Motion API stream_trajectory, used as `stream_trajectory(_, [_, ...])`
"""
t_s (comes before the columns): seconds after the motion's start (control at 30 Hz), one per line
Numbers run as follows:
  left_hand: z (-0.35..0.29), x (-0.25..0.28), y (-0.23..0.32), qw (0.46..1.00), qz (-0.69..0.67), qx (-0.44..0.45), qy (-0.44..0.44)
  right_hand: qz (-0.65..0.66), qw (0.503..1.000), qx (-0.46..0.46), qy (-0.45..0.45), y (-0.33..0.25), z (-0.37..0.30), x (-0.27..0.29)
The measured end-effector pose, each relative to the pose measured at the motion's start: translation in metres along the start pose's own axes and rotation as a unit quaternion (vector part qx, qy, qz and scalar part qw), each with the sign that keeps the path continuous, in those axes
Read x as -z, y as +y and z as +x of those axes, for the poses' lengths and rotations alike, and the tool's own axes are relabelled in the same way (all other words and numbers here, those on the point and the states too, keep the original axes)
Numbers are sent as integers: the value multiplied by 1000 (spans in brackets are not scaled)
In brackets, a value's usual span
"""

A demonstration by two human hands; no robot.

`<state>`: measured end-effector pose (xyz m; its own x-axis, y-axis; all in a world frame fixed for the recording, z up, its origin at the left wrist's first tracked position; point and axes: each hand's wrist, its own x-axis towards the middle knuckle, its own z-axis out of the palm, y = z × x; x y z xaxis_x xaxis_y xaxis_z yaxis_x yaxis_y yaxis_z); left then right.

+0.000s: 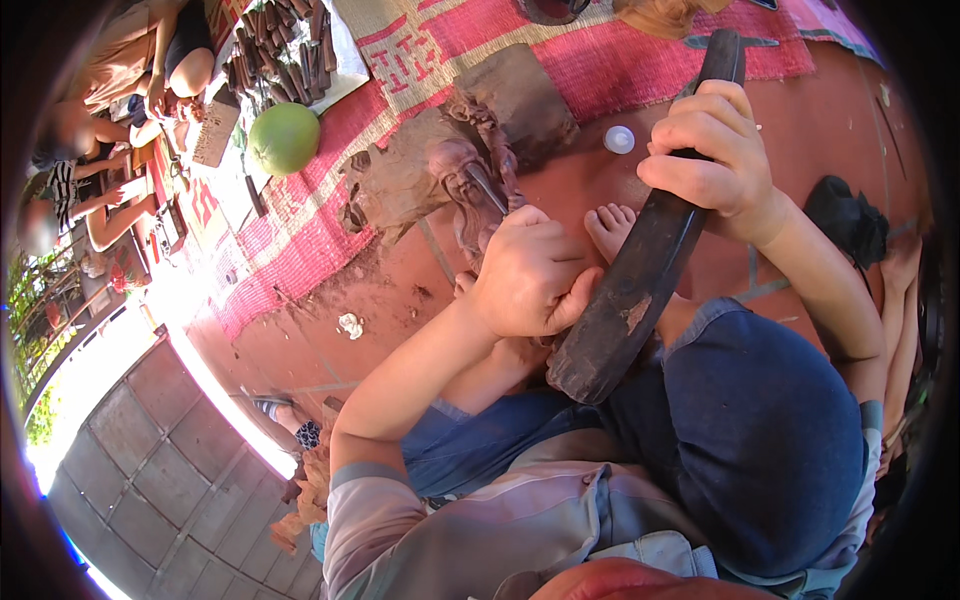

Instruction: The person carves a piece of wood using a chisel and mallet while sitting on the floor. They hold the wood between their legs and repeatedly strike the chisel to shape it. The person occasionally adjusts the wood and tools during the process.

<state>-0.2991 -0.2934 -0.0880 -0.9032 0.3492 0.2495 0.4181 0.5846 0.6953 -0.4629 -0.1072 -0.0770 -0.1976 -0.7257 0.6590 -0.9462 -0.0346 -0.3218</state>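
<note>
A reddish-brown carved wooden figure (457,163) with a bearded face lies before me, against rough wood blocks. My left hand (528,275) is closed round a chisel (484,186). The chisel's metal shaft sticks out past the fist toward the figure's face; its handle is hidden in the fist. My right hand (712,150) grips a dark wooden mallet (640,290) by its narrower upper part. The mallet slants down to the left, and its thick end is just right of and below my left fist. Whether mallet and chisel touch is hidden.
A rough block (515,100) and a weathered wood piece (400,170) flank the figure. A green round fruit (284,138) and many tools (285,50) lie on the red mat (270,265). A white cap (619,139) is on the tiles. Other people sit far left.
</note>
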Motion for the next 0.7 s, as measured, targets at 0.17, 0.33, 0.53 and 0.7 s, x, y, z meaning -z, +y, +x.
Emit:
stream_trajectory(0.17, [1, 2, -2, 999, -21, 13, 36, 6, 1000, 0, -11, -3, 2, 1])
stream_trajectory(0.33, [5, 5, 1, 999, -26, 10, 26, 58, 998, 36, -13, -1, -4, -1])
stream_trajectory(0.53, [8, 4, 2, 999, -19, 16, 36, 67, 996, 45, -28, -2, -3, 1])
stream_trajectory(0.7, [8, 2, 0, 999, -19, 17, 47, 60, 997, 45, -31, -3, -4, 1])
